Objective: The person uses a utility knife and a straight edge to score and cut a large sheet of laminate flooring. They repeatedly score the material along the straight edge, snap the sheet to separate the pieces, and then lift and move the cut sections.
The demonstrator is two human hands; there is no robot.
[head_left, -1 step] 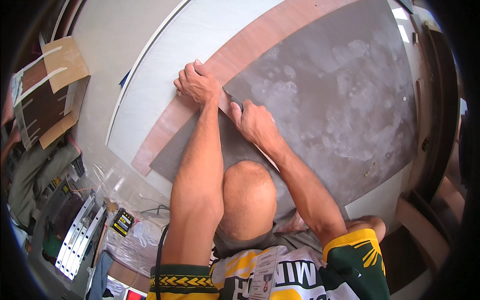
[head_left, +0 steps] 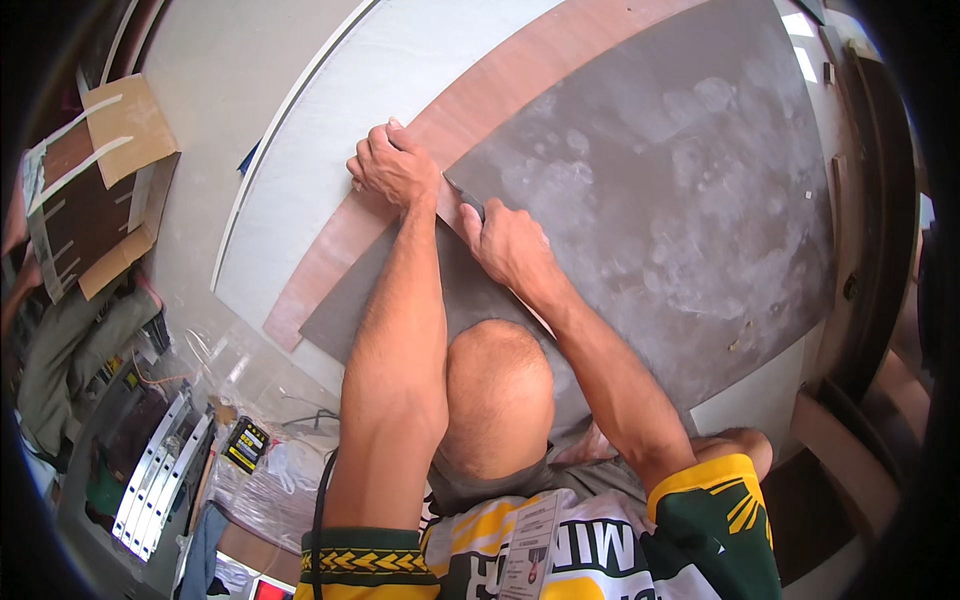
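My left hand (head_left: 393, 167) presses with curled fingers on a curved pink strip (head_left: 510, 65) lying over a white board (head_left: 300, 175); what lies under its fingers is hidden. My right hand (head_left: 508, 240) is closed on a dark narrow cutting tool (head_left: 468, 197), whose tip touches a seam beside my left hand. A large grey sheet (head_left: 650, 220) with pale smudges lies on the pink strip's inner side, with a narrow gap running under my right wrist. My bare knee (head_left: 497, 395) is between my forearms on the grey sheet.
At the left, an open cardboard box (head_left: 130, 125) stands beside a co-worker's legs (head_left: 80, 350). Lower left are metal rails (head_left: 155, 475), a yellow-and-black package (head_left: 246, 443), plastic wrap (head_left: 260, 495) and cables (head_left: 310, 415). Dark curved wooden pieces (head_left: 870, 230) line the right side.
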